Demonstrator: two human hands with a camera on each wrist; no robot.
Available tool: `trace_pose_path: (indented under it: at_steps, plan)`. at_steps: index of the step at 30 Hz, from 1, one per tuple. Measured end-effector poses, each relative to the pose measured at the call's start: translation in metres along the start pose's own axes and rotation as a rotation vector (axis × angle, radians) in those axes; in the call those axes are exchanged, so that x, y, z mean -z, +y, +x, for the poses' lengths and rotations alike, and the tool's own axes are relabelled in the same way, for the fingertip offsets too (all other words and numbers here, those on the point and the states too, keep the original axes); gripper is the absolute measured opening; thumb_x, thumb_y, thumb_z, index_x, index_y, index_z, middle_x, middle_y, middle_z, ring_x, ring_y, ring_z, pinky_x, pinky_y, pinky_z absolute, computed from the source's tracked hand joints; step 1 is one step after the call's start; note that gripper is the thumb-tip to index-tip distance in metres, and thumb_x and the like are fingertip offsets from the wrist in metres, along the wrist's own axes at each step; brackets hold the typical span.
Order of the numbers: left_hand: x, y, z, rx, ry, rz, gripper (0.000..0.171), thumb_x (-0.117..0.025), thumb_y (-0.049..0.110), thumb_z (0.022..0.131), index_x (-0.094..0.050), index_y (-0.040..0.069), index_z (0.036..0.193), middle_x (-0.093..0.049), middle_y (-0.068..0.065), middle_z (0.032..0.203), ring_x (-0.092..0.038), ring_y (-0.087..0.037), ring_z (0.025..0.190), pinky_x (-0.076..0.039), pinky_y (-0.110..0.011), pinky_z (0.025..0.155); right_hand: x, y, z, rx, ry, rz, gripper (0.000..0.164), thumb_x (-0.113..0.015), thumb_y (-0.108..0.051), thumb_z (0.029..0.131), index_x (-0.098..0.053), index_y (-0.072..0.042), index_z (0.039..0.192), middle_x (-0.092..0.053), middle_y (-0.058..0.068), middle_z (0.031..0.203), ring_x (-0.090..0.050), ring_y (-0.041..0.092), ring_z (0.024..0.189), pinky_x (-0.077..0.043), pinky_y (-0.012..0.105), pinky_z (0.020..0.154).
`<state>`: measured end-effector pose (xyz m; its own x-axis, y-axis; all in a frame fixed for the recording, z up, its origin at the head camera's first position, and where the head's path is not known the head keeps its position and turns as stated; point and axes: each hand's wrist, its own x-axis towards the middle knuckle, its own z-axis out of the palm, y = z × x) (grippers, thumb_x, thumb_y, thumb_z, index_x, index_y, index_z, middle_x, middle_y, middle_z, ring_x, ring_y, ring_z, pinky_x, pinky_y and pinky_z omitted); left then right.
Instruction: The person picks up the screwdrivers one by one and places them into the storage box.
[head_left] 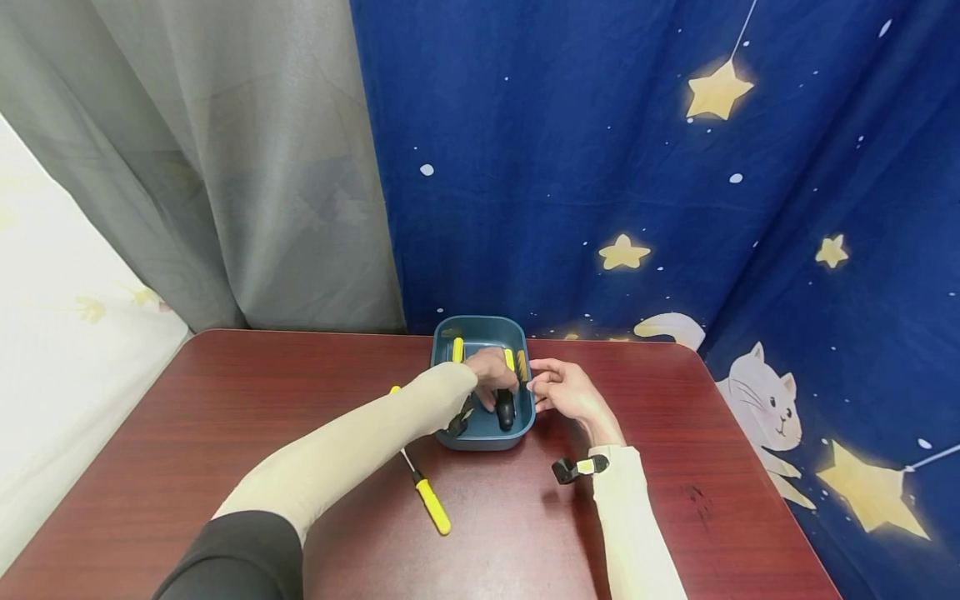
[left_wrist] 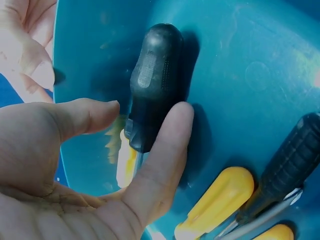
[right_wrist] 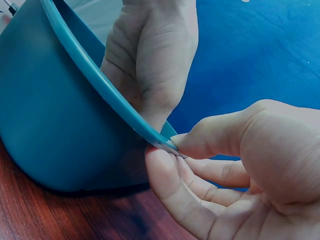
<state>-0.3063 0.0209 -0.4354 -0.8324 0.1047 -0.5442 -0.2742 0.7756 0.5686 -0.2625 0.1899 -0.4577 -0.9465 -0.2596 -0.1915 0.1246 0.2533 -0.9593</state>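
My left hand (head_left: pixel 492 377) reaches down into a blue-teal plastic bin (head_left: pixel 483 443). In the left wrist view its thumb and a finger stand on either side of a black-handled screwdriver (left_wrist: pixel 157 70) lying in the bin. A small gap shows between the thumb and the handle, while the fingertip overlaps the handle's other edge. At the bin's right side, my right hand (head_left: pixel 570 390) pinches the rim (right_wrist: pixel 107 92) between thumb and fingers. Beyond the black handle, a yellow handle (left_wrist: pixel 126 162) is partly hidden by the left hand.
More tools lie in the bin, among them a yellow handle (left_wrist: pixel 220 200) and a ridged black handle (left_wrist: pixel 295 155). On the red-brown table (head_left: pixel 322 517), a yellow-handled screwdriver (head_left: pixel 433 504) lies in front of the bin, partly under the left forearm. Curtains (head_left: pixel 525 208) hang behind.
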Motion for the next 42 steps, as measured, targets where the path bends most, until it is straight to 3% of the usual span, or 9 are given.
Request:
trace_pose_path:
  at_steps: [3, 8, 15, 21, 24, 30, 37, 42]
  plan:
    - [0.003, 0.001, -0.003, -0.021, 0.000, 0.039, 0.029, -0.075, 0.014, 0.089, -0.059, -0.004, 0.107, -0.068, -0.023, 0.100, -0.075, -0.030, 0.068, -0.066, -0.037, 0.062, 0.000, -0.001, 0.000, -0.006, 0.005, 0.002, 0.051, -0.063, 0.010, 0.092, -0.050, 0.010, 0.142, -0.070, 0.021, 0.095, -0.065, 0.015, 0.069, -0.064, 0.029, 0.063]
    - [0.010, 0.001, -0.012, -0.079, 0.016, 0.115, 0.047, -0.075, 0.021, 0.091, -0.052, 0.000, 0.126, -0.064, -0.020, 0.101, -0.076, -0.035, 0.088, -0.066, -0.040, 0.068, 0.000, -0.001, 0.000, -0.005, 0.001, 0.001, 0.051, -0.061, 0.010, 0.092, -0.050, 0.010, 0.142, -0.069, 0.026, 0.101, -0.066, 0.015, 0.070, -0.065, 0.032, 0.066]
    - [0.020, 0.001, -0.023, -0.170, 0.031, 0.303, 0.067, -0.072, 0.035, 0.095, -0.042, 0.006, 0.147, -0.061, -0.016, 0.120, -0.065, -0.027, 0.099, -0.065, -0.041, 0.082, 0.001, 0.000, 0.000, 0.006, -0.012, -0.003, 0.051, -0.059, 0.010, 0.093, -0.048, 0.011, 0.143, -0.068, 0.031, 0.106, -0.065, 0.014, 0.070, -0.066, 0.036, 0.069]
    - [0.027, -0.003, -0.026, -0.261, 0.035, 0.370, 0.077, -0.068, 0.040, 0.096, -0.034, 0.010, 0.158, -0.053, -0.015, 0.150, -0.055, -0.028, 0.128, -0.050, -0.047, 0.112, 0.001, -0.001, -0.001, -0.012, 0.010, -0.007, 0.050, -0.058, 0.010, 0.093, -0.050, 0.008, 0.143, -0.069, 0.030, 0.106, -0.065, 0.014, 0.065, -0.065, 0.033, 0.066]
    - [0.031, -0.005, -0.027, -0.314, 0.037, 0.394, 0.077, -0.067, 0.042, 0.097, -0.035, 0.011, 0.159, -0.047, -0.015, 0.157, -0.049, -0.028, 0.140, -0.043, -0.047, 0.120, 0.001, -0.003, -0.001, -0.015, 0.012, -0.010, 0.050, -0.059, 0.008, 0.094, -0.051, 0.007, 0.143, -0.069, 0.029, 0.105, -0.065, 0.014, 0.063, -0.065, 0.033, 0.065]
    - [0.040, -0.010, -0.033, -0.370, 0.035, 0.447, 0.076, -0.066, 0.049, 0.095, -0.038, 0.016, 0.158, -0.041, -0.014, 0.161, -0.044, -0.029, 0.146, -0.040, -0.049, 0.121, 0.000, -0.003, -0.002, -0.012, 0.004, -0.008, 0.049, -0.059, 0.007, 0.095, -0.051, 0.007, 0.143, -0.068, 0.031, 0.107, -0.066, 0.014, 0.064, -0.066, 0.036, 0.068]
    - [0.047, -0.020, -0.041, -0.470, 0.120, 0.499, 0.076, -0.067, 0.052, 0.095, -0.039, 0.019, 0.158, -0.040, -0.013, 0.161, -0.037, -0.033, 0.150, -0.037, -0.052, 0.122, 0.000, -0.004, -0.003, -0.014, 0.007, -0.012, 0.048, -0.060, 0.006, 0.095, -0.052, 0.005, 0.143, -0.070, 0.025, 0.102, -0.067, 0.016, 0.067, -0.066, 0.034, 0.068]
    - [0.050, -0.027, -0.047, -0.495, 0.188, 0.496, 0.078, -0.067, 0.055, 0.094, -0.038, 0.021, 0.158, -0.037, -0.013, 0.163, -0.033, -0.032, 0.152, -0.037, -0.054, 0.123, 0.000, -0.002, -0.003, -0.012, 0.013, -0.011, 0.048, -0.060, 0.007, 0.095, -0.052, 0.005, 0.142, -0.071, 0.021, 0.099, -0.067, 0.016, 0.065, -0.065, 0.032, 0.066]
